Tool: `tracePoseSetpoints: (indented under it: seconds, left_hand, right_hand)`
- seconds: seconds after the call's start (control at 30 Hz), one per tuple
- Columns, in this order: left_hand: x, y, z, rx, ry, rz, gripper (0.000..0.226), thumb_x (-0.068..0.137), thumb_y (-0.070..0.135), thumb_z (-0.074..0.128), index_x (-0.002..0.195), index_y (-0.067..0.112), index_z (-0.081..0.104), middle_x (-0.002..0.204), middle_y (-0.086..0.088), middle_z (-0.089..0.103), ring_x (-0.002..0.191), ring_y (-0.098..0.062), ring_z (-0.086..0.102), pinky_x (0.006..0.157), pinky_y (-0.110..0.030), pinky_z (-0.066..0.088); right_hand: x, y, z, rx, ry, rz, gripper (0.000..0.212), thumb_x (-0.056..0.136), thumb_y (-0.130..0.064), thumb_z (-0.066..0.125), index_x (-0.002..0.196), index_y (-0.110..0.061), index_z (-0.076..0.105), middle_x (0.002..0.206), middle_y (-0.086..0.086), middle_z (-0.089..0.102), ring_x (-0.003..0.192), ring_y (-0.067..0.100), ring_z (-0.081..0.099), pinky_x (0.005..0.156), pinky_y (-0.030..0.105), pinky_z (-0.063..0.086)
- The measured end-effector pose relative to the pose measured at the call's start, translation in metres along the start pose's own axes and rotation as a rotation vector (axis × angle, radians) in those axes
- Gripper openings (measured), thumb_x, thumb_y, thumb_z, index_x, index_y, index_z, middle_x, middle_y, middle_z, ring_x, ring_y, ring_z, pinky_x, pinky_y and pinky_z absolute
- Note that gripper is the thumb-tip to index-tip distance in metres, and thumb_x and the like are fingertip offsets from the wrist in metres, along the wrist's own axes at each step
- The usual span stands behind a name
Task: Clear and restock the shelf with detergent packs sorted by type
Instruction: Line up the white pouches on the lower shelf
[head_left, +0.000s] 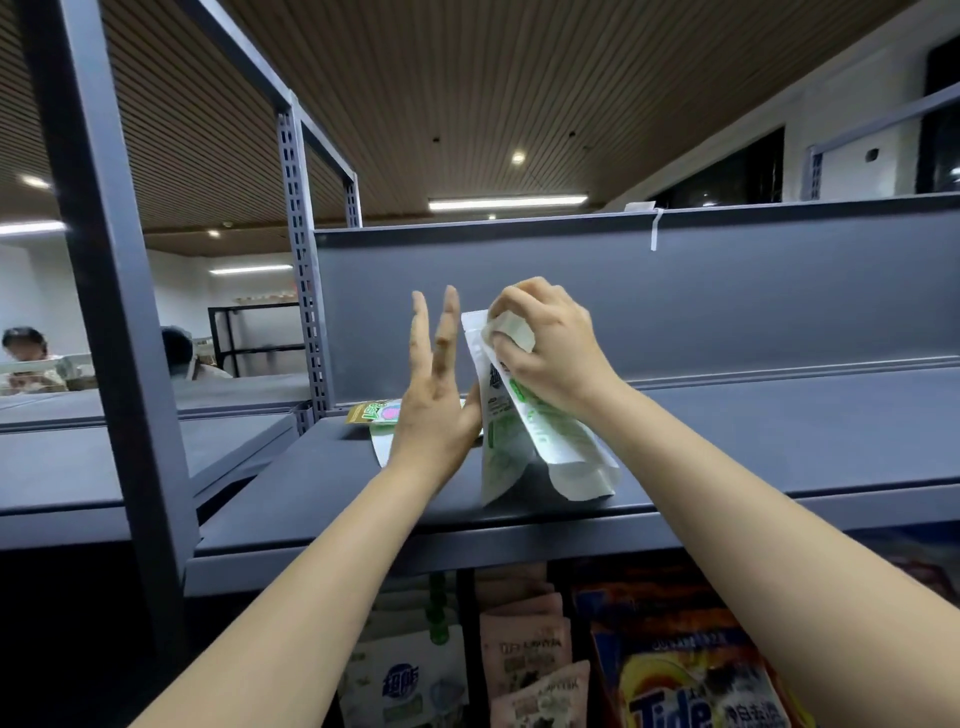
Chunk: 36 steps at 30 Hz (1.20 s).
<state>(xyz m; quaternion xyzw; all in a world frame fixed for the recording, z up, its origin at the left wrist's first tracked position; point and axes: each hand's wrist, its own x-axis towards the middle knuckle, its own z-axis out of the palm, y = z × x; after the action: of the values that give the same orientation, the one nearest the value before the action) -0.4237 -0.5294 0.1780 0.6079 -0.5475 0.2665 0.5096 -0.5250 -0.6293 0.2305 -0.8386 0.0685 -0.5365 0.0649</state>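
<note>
We see the right hand (540, 348) clamped over the top of two white-and-green detergent pouches (524, 441), fingers curled round their upper edges, pouch bottoms resting near the front of the grey shelf (779, 441). The pouches lean against each other, tilted, splayed apart at the base. The left hand (436, 395) is flat, fingers straight and pointing up, palm side against the left face of the pouches, gripping nothing. We read it as steadying or squaring them.

Behind the left hand a third pack (382, 415) lies flat on the shelf, green and pink print facing up, partly hidden; we cannot tell if it is the same type.

Below the shelf we see more stock: a white pouch with blue logo (410, 686), pinkish packs (524, 654), and an orange Tide bag (685, 691).

Step, as we judge it: standing the pouches on the cleared shelf. Restock looks barely begun, since most of the shelf is bare.

Risks from here:
- Pouches are soft and sit close to the front lip; letting go of the top while they tilt could tip them off the edge.
- Splayed bases mean they may slide apart once the left hand withdraws.
- The flat pack is just beside them; if types differ, the sorting gets mixed.
</note>
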Motion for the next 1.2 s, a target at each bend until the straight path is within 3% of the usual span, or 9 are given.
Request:
tracePoseSetpoints:
  seconds: [0.07, 0.17, 0.33, 0.43, 0.7, 0.9, 1.0, 1.07, 1.2]
  left_hand:
    - [0.004, -0.006, 0.011, -0.152, -0.095, -0.231, 0.069, 0.086, 0.048, 0.051, 0.142, 0.052, 0.011, 0.155, 0.002, 0.025, 0.123, -0.011, 0.050, 0.089, -0.031, 0.048]
    - [0.013, -0.006, 0.028, -0.529, -0.231, -0.598, 0.032, 0.094, 0.043, 0.038, 0.116, 0.028, 0.055, 0.110, -0.002, 0.068, 0.100, -0.020, 0.065, 0.076, -0.033, 0.054]
    - [0.015, -0.009, 0.034, -0.599, -0.282, -0.813, 0.033, 0.096, 0.031, 0.033, 0.092, 0.015, 0.062, 0.100, -0.010, 0.072, 0.100, -0.029, 0.066, 0.093, -0.043, 0.050]
    - [0.019, -0.007, 0.033, -0.651, -0.261, -0.842, 0.040, 0.086, 0.042, 0.036, 0.094, 0.014, 0.064, 0.101, -0.011, 0.072, 0.100, -0.031, 0.067, 0.099, -0.049, 0.047]
    - [0.017, -0.012, 0.038, -0.845, -0.350, -0.825, 0.047, 0.089, 0.050, 0.036, 0.107, 0.014, 0.061, 0.113, -0.013, 0.068, 0.109, -0.032, 0.063, 0.102, -0.051, 0.041]
    - [0.019, -0.005, 0.048, -0.795, -0.341, -0.833, 0.030, 0.083, 0.035, 0.045, 0.080, 0.021, 0.071, 0.103, -0.015, 0.070, 0.100, -0.033, 0.066, 0.099, -0.049, 0.045]
    - [0.018, 0.000, 0.039, -0.675, -0.289, -0.788, 0.021, 0.077, 0.027, 0.051, 0.074, 0.017, 0.069, 0.075, -0.003, 0.072, 0.065, -0.018, 0.067, 0.058, -0.020, 0.050]
    - [0.020, -0.001, 0.032, -0.647, -0.134, -0.814, 0.016, 0.082, 0.015, 0.052, 0.069, 0.014, 0.062, 0.058, 0.001, 0.065, 0.049, -0.013, 0.059, 0.039, -0.012, 0.039]
    - [0.018, -0.019, 0.014, -0.612, 0.169, -0.897, 0.018, 0.080, 0.019, 0.063, 0.094, 0.007, 0.062, 0.085, -0.009, 0.067, 0.068, -0.020, 0.065, 0.054, -0.027, 0.052]
  right_hand:
    - [-0.005, 0.004, 0.003, 0.110, -0.045, 0.047, 0.025, 0.083, -0.029, 0.055, 0.107, -0.025, 0.059, 0.112, -0.008, 0.056, 0.106, 0.018, 0.050, 0.097, 0.036, 0.033]
    - [-0.020, 0.011, 0.008, 0.254, -0.135, 0.124, 0.049, 0.084, -0.033, 0.061, 0.131, -0.037, 0.044, 0.127, -0.010, 0.053, 0.120, 0.014, 0.047, 0.105, 0.044, 0.035]
    - [-0.036, 0.030, 0.010, 0.293, -0.256, 0.634, 0.075, 0.082, -0.053, 0.056, 0.146, -0.033, 0.023, 0.146, -0.003, 0.040, 0.129, 0.021, 0.044, 0.105, 0.045, 0.037]
    - [-0.041, 0.044, 0.008, 0.365, -0.457, 0.947, 0.085, 0.065, -0.061, 0.051, 0.138, -0.020, 0.038, 0.123, 0.004, 0.062, 0.097, 0.025, 0.066, 0.081, 0.036, 0.051]
    - [-0.046, 0.058, 0.007, 0.706, -0.583, 1.038, 0.056, 0.068, -0.046, 0.051, 0.111, -0.013, 0.063, 0.093, 0.008, 0.075, 0.077, 0.025, 0.066, 0.075, 0.035, 0.046]
    - [-0.046, 0.052, 0.010, 0.944, -0.326, 1.054, 0.036, 0.078, -0.026, 0.051, 0.105, -0.004, 0.059, 0.095, 0.022, 0.067, 0.077, 0.032, 0.062, 0.071, 0.041, 0.049]
    - [-0.041, 0.052, 0.004, 0.899, -0.026, 0.920, 0.005, 0.081, -0.012, 0.052, 0.084, -0.008, 0.052, 0.081, 0.016, 0.057, 0.062, 0.024, 0.057, 0.060, 0.034, 0.046]
    - [-0.038, 0.057, -0.003, 0.890, 0.149, 0.904, 0.013, 0.087, -0.005, 0.051, 0.080, -0.014, 0.045, 0.077, 0.008, 0.055, 0.061, 0.021, 0.055, 0.058, 0.030, 0.046]
    - [-0.039, 0.068, -0.014, 0.858, 0.439, 0.865, 0.020, 0.090, -0.006, 0.050, 0.079, -0.020, 0.042, 0.088, 0.008, 0.054, 0.081, 0.022, 0.053, 0.071, 0.038, 0.044]
